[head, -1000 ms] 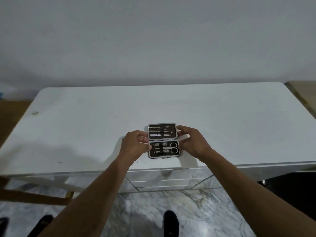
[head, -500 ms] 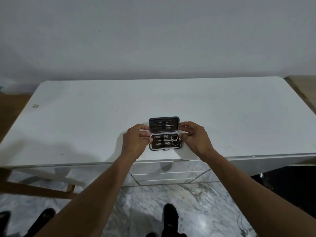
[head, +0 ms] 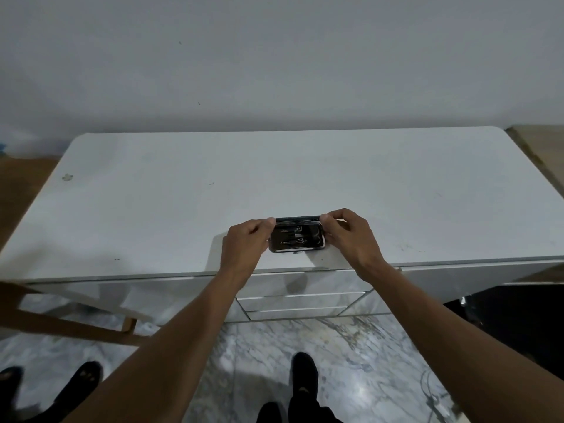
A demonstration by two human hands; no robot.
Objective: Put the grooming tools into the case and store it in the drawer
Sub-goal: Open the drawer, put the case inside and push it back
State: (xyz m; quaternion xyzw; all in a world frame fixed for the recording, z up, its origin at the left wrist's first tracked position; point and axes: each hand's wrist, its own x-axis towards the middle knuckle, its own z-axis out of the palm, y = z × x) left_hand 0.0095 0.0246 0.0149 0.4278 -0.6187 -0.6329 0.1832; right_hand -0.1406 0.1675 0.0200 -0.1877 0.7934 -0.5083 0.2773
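Both hands, left [head: 244, 245] and right [head: 351, 236], pinch the case [head: 296, 239] lid's corners; press evenly so the tools stay seated.

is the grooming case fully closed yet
No, the grooming case lid is only partly folded down, pinched by the left hand and right hand, with tools visible inside.

A plain, pale grey wall [head: 274, 56] fills the upper half of the view. Against it stands a white counter [head: 152, 193] with rounded back corners and a few small marks on top. Below the counter's front edge are glossy white drawer fronts [head: 293, 300]. The floor [head: 351, 361] beneath is grey-veined marble. Left of the counter, a wooden frame [head: 61, 325] slants across.
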